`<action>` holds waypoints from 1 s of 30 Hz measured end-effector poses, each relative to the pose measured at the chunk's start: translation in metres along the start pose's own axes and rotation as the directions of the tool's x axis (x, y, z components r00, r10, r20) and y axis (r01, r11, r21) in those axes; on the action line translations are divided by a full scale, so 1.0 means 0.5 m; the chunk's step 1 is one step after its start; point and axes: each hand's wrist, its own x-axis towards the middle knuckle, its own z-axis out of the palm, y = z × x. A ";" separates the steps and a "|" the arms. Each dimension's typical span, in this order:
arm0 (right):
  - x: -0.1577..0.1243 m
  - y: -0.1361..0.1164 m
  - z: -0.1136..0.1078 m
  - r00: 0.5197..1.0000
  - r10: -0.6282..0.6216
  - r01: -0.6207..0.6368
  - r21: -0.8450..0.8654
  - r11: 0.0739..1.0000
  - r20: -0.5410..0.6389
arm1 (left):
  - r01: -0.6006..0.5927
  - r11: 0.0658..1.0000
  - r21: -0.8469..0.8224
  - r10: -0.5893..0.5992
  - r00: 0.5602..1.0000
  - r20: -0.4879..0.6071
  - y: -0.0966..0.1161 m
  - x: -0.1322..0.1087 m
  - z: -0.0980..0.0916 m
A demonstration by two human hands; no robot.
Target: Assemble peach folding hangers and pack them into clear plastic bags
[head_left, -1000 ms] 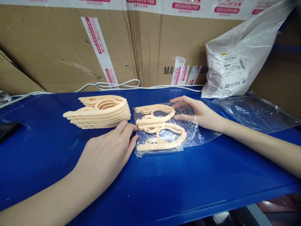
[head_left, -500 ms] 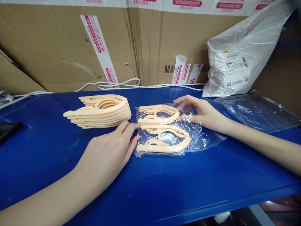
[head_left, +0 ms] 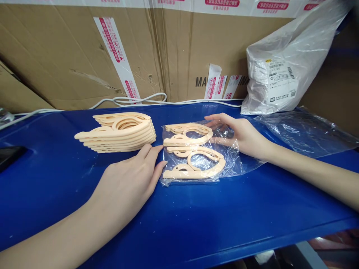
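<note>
Two beige folding clothes hangers (head_left: pixel 207 173) lie side by side, folded, in a clear plastic bag (head_left: pixel 231 166) flat on the table. My left hand (head_left: pixel 131 172) is at the bag's left edge, thumb and forefinger closed on it by the hanger ends. From the right, my right hand (head_left: pixel 241 134) reaches to the bag, its fingers and thumb curved round the rounded end of the farther hanger. Clear film covers part of those fingers, so the exact grip is hard to see. Behind my left hand stands a neat stack of folded hangers (head_left: pixel 120 134).
The blue table (head_left: pixel 179 224) ends at a front edge. A large cardboard box (head_left: pixel 179 48) stands behind it, with a white cable (head_left: pixel 134 101) along its foot. At right are a white labelled parcel bag (head_left: pixel 283 74) and loose clear film (head_left: pixel 314 130). A dark object (head_left: pixel 11 157) lies far left.
Hardly anything differs. The nearer hanger and bag sit very slightly farther from me, and the whole view has shifted a little. Both hands keep their places at the bag.
</note>
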 end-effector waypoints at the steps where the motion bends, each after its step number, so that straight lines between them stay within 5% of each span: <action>1: 0.000 0.000 0.001 1.000 -0.008 0.008 -0.003 1.000 0.002 | -0.005 1.000 0.003 0.005 1.000 -0.001 0.000 0.000 0.000; 30: 0.003 -0.007 -0.003 0.998 0.067 -0.067 0.037 0.997 0.005 | 0.117 0.986 -0.119 -0.104 0.989 0.107 0.002 0.010 -0.011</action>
